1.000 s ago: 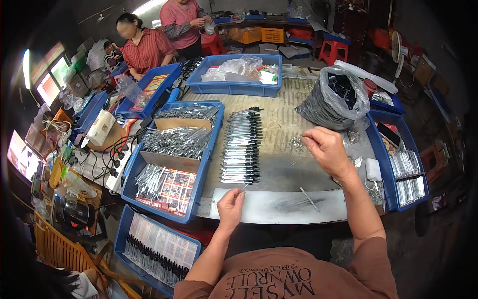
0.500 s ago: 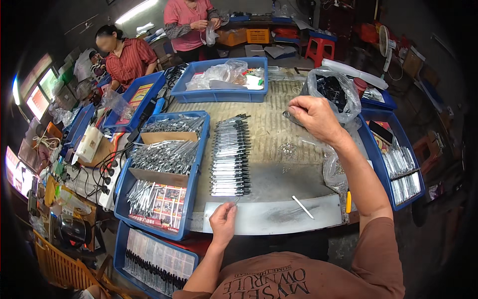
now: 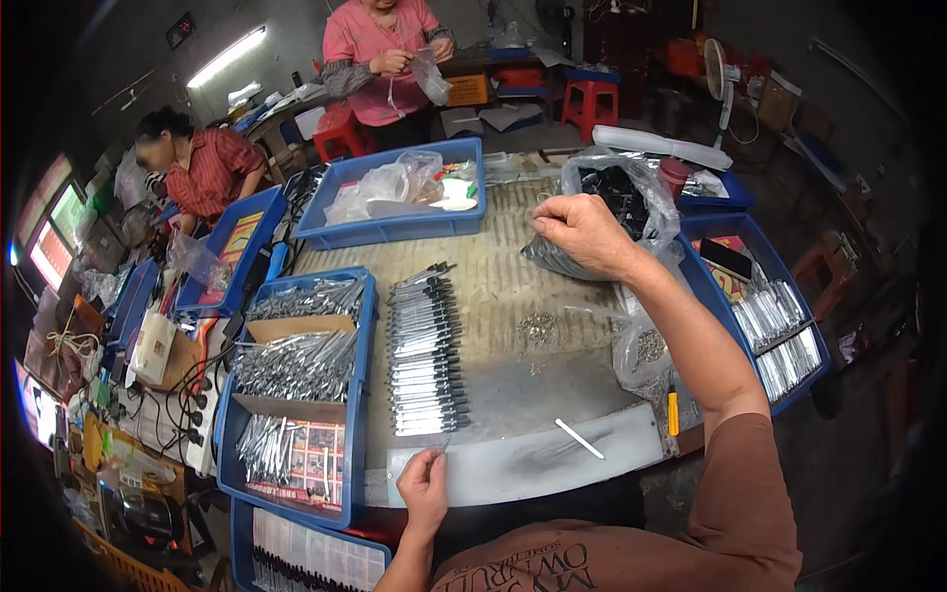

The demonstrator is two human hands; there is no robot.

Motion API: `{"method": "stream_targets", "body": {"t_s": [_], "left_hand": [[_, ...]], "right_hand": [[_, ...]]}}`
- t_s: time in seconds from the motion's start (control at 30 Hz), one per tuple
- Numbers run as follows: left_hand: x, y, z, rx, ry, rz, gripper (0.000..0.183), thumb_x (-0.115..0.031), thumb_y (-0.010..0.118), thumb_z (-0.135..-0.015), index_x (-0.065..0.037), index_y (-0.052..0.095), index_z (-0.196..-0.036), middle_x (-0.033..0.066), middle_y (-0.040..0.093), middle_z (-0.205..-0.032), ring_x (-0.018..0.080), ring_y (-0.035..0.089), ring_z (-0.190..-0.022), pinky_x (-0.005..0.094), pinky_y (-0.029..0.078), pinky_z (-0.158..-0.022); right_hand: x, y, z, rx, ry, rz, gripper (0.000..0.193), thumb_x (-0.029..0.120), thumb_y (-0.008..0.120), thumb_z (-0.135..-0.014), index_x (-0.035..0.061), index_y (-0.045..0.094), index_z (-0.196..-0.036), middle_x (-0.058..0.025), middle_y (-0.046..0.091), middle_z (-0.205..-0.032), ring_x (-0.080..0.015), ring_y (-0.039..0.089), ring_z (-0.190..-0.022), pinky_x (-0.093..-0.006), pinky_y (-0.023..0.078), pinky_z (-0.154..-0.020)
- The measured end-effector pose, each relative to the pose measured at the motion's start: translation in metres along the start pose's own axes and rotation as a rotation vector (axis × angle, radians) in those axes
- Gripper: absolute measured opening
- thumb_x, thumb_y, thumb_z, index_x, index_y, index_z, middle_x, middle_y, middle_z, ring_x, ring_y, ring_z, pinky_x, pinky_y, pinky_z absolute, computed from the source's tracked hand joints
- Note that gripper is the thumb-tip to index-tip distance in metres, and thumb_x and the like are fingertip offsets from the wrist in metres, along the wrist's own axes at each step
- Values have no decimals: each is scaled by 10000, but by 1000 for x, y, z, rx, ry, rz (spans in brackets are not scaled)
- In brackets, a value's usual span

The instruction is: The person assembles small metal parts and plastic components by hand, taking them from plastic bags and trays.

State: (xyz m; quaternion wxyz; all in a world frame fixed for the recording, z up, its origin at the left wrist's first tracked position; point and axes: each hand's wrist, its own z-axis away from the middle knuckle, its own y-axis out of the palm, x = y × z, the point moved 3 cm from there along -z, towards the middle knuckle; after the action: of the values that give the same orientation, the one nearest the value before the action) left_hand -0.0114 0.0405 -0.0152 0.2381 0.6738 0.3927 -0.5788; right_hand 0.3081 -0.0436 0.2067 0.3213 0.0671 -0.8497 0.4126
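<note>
My left hand (image 3: 424,486) is held at the table's near edge with thumb and fingertips pinched together; a thin, small piece pokes out of the pinch, too fine to name. Just beyond it lies a long row of silver pens with black ends (image 3: 426,360). My right hand (image 3: 582,234) hovers in front of a clear plastic bag of black parts (image 3: 617,197), fingers curled and closed. Whatever they hold, if anything, is hidden. Between the hands are a pile of tiny metal parts (image 3: 538,331) and a pale sheet (image 3: 523,462) with a white stick (image 3: 580,439) on it.
On the left stands a blue divided tray (image 3: 360,395) of silver pen parts. Another blue tray (image 3: 395,229) holds plastic bags; a third (image 3: 804,375) is at right. A yellow-handled tool (image 3: 673,409) lies near a small bag (image 3: 641,360). Two people work beyond the table.
The view has shifted, so the table sits lower and further left. Both hands keep closed poses, the right still by the bag, the left below the pen row. The pink-clad person's hands have moved.
</note>
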Motion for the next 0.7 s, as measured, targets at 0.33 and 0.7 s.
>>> {"method": "stream_targets", "body": {"t_s": [0.33,0.7], "left_hand": [[1,0,-1,-4,-28,17,106,-39,571,-788,42,571,-856,36,540,-734,77,475,-641,201,398,-570],[-3,-2,-1,21,-57,-56,73,-2,558,-778,52,561,-827,55,544,-731,93,480,-638,213,399,-568]], "right_hand": [[-19,-31,-16,-55,55,44,224,175,541,-731,-12,612,-833,-166,607,-726,-268,602,-714,-331,452,-650],[-43,-44,-47,-122,82,2,220,178,561,-717,-13,625,-806,-114,605,-625,-164,585,-590,-292,447,-580]]}}
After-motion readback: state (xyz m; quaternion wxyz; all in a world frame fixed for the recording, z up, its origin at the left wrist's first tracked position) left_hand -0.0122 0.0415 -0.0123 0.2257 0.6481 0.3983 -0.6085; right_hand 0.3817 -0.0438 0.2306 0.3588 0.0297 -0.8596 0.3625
